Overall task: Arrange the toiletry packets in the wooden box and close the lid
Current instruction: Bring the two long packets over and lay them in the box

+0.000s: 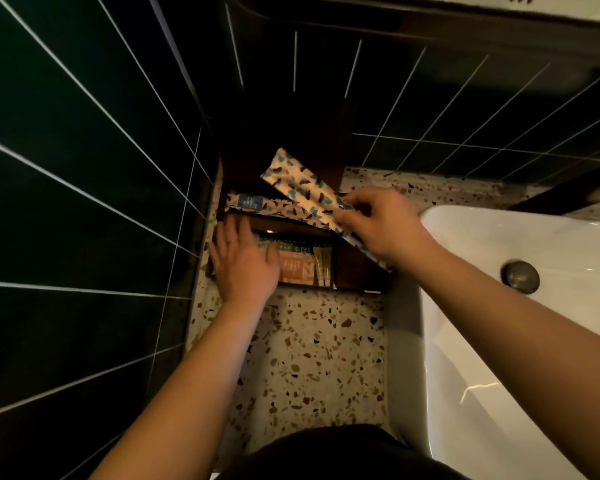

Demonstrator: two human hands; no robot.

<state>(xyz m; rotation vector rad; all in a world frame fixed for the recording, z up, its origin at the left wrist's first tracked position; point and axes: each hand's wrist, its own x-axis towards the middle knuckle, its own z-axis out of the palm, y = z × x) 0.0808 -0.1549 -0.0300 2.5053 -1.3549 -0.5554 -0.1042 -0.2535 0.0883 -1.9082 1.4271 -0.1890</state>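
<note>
Dark green tile (84, 188) is wrapped round the corner, and a speckled terrazzo table (312, 358) is run out from it with a white sink (520, 306) at 3 o'clock. Tucked right into the corner at about 12 o'clock of the table is the wooden box (355, 271), with its lid (284, 143) propped up against the wall behind it, so closing isn't on the cards yet.

Inside the box a few packets (297, 266) and a pair of small tubes (321, 266) are already laid flat. The left hand (245, 265) is spread open and pressed down on the box's 9 o'clock end, fingers splayed, nothing gripped, seemingly just steadying things. A long patterned packet (302, 188) is pinched near its lower end by the right hand (383, 225), thumb and fingers closed on it, and it's tilted up toward 11 o'clock above the back rail. A second patterned packet (257, 204) is lying along the back edge, at the 12 o'clock side.

So the arranging step is judged to be mid-way. Next, the held packet probably needs to be levelled out and lowered along the back slot beside its twin before the lid gets swung down.
</note>
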